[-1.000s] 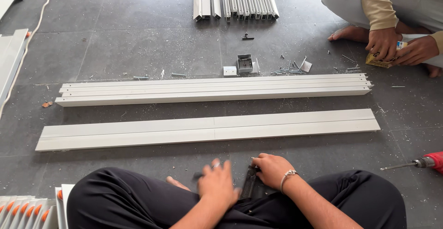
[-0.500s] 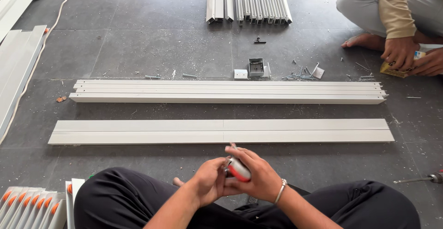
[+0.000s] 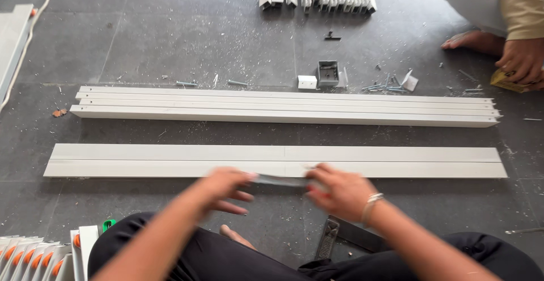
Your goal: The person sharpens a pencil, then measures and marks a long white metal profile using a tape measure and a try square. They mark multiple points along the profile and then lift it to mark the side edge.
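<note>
Soft, even daylight, faint shadows, sharp floor (both hands (image 3: 283, 187) smeared by motion blur).

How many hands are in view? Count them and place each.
3. Left hand and right hand at lower centre, holding a thin strip between them; a co-worker's hand at the right edge, on a yellow thing. Their other hand may be hidden.

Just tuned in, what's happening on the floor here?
A person sits on the grey floor holding a short, thin, blurred metal strip between the left hand and right hand, just over the nearer of two long white rails. The farther rail lies beyond, with loose screws behind it. Another person's hand rests at the right.
</note>
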